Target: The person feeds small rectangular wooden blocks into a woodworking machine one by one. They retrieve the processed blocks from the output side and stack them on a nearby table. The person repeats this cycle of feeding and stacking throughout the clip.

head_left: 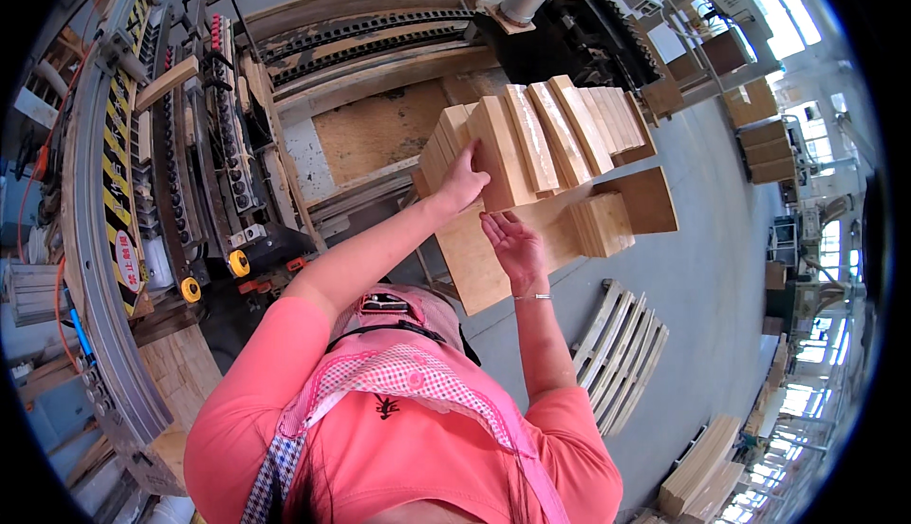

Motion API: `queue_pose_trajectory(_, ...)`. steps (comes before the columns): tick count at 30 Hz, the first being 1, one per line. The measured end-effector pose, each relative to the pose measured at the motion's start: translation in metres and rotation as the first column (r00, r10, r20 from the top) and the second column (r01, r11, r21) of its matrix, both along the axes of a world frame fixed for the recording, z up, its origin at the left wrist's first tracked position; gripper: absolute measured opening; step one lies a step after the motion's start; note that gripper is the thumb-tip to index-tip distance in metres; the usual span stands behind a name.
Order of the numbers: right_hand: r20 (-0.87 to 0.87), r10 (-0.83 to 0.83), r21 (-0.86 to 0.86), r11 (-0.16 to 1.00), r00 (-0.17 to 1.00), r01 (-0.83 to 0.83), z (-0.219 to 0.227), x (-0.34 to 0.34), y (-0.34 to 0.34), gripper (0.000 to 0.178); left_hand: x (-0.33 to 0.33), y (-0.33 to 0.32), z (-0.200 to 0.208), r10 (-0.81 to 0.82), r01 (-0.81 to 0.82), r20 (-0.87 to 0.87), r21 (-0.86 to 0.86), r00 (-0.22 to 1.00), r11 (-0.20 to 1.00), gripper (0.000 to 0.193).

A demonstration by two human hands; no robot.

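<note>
A row of pale wooden boards point(500, 156) stands on edge on a plywood-topped table ahead of me. My left hand point(463, 183) is closed on a board near the row's left end, its thumb on the near side and its fingers partly hidden behind the wood. Just below that board's lower end is my right hand point(515, 244), palm up with the fingers stretched out. Its fingertips are at the board's bottom edge; whether they bear any weight I cannot tell. Farther right, a smaller stack of boards point(604, 224) rests on the plywood top point(472, 263).
On the left runs a long machine with a yellow-and-black striped rail point(126, 192) and yellow knobs point(238, 263). A chain conveyor point(370, 38) lies at the back. A slatted pallet point(622, 356) is on the floor to the right, with stacked planks point(700, 467) beyond it.
</note>
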State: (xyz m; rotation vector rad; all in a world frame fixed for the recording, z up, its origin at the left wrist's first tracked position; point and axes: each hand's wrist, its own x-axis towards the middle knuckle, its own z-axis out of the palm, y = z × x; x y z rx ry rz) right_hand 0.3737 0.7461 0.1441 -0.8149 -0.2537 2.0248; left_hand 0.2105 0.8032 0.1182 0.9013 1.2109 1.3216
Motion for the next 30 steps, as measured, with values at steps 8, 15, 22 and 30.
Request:
queue_pose_trajectory(8, 0.346, -0.098, 0.038, 0.995, 0.933, 0.090, -0.004, -0.001, -0.012, 0.045, -0.010, -0.008, 0.017, -0.057, 0.056, -0.039, -0.039, 0.998, 0.998, 0.073)
queue_pose_trajectory(15, 0.411, -0.080, 0.136, 0.990, 0.908, 0.026, 0.056, 0.017, 0.003, 0.026, -0.011, -0.010, 0.002, -0.080, 0.085, 0.061, -0.073, 0.995, 0.994, 0.075)
queue_pose_trajectory(22, -0.094, 0.068, 0.084, 0.995, 0.993, -0.060, 0.064, 0.021, 0.019, 0.029, -0.023, -0.026, 0.008, -0.070, 0.072, 0.019, -0.069, 0.997, 0.995, 0.074)
queue_pose_trajectory(30, 0.064, -0.042, 0.140, 0.990, 0.997, 0.033, 0.085, 0.021, -0.001, 0.028, -0.062, -0.066, -0.011, -0.035, 0.038, 0.016, -0.176, 0.999, 0.984, 0.070)
